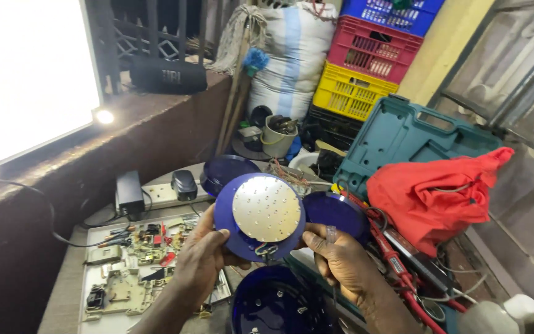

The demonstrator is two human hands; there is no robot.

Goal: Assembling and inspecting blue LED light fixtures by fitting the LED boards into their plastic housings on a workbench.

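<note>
Both my hands hold up a round blue lamp base (230,230) with a shiny metal disc (266,208) dotted with small lights on its face. My left hand (202,260) grips its lower left rim. On the lower right rim rests my right hand (340,260), thumb near the small wires at the bottom edge. A blue dome-shaped cover (276,303) lies open below the hands. Another blue cover (336,213) sits just behind the lamp on the right, and a third (225,170) behind on the left.
Circuit boards and parts (134,266) lie on a grey board at the left. A power strip with adapters (156,193) is behind. At right are a red cloth (440,195), a teal tool case (409,136) and red probe leads (397,266). Stacked crates (366,62) and a sack stand behind.
</note>
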